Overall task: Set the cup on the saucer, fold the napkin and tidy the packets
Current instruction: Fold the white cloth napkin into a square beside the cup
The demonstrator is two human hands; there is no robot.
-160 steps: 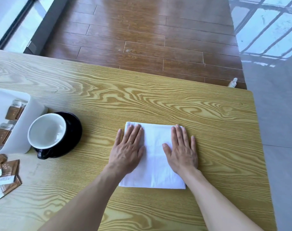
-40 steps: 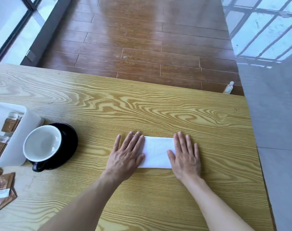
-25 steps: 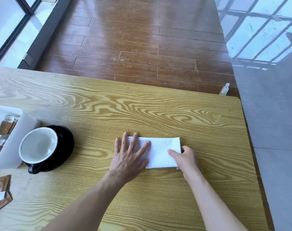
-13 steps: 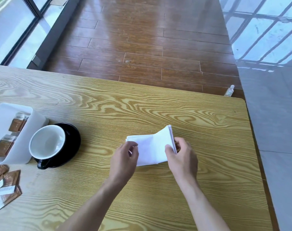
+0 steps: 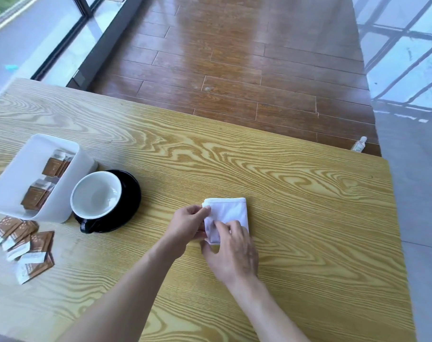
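A wooden table (image 5: 296,193) is filling the lower part of the view, with everything for the job lying on it. At its left side a white bin (image 5: 15,183) is holding a few brown packets, and touching its near corner a black saucer (image 5: 131,193) is carrying the white cup (image 5: 96,196), so that step looks done. In front of the bin, more loose packets (image 5: 25,248) are lying scattered, well apart from the hands and waiting to be tidied.

Near the table's middle the white napkin (image 5: 228,213) is sitting as a small folded block, its long side running away from the person. The left hand (image 5: 187,225) is pinching the napkin's far left corner between thumb and fingers. The right hand (image 5: 232,250) is curling over the near edge, fingertips pressing the layers down. Both hands are touching it; flattening the fold seems next. For the packets, lying far to the left, the left hand is nearer.
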